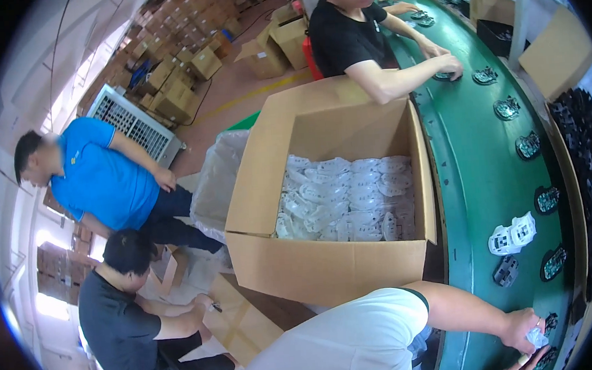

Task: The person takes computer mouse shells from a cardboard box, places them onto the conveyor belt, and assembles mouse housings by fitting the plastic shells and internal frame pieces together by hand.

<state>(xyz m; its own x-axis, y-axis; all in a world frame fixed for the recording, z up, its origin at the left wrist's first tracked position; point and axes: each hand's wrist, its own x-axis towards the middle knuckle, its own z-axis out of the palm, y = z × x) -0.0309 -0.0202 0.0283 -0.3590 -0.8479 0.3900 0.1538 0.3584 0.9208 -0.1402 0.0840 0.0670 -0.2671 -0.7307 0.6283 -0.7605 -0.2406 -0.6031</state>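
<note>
Left hand (518,327): its fingers are being clamped on a small translucent whitish piece (538,338), which is being held over the far lower right of the view. A fingertip grip is being used, presumably because the piece is so slight. Right hand (528,367): most of it is being cut off by the lower edge; its fingers are being held just beside the piece, perhaps for steadying, but whether they are closed on anything cannot be told.

Beneath both hands, work is being carried by a long green belt-like counter (469,195). Near the left hand, a dark rounded assembly with a green circuit board (553,263) is being presented in a spaced row of similar units, probably so each can be reached singly. Beside it, a blocky dark-grey plastic part (506,272) is being kept loose, just below a pair of white moulded plastic shells (512,234).

Along the counter's left side, many similar white shells (348,199) are being contained in layers by a large open brown cardboard box (328,268), likely to save space. Farther up, another unit is being handled by a black-sleeved co-worker's hand (446,66).
</note>
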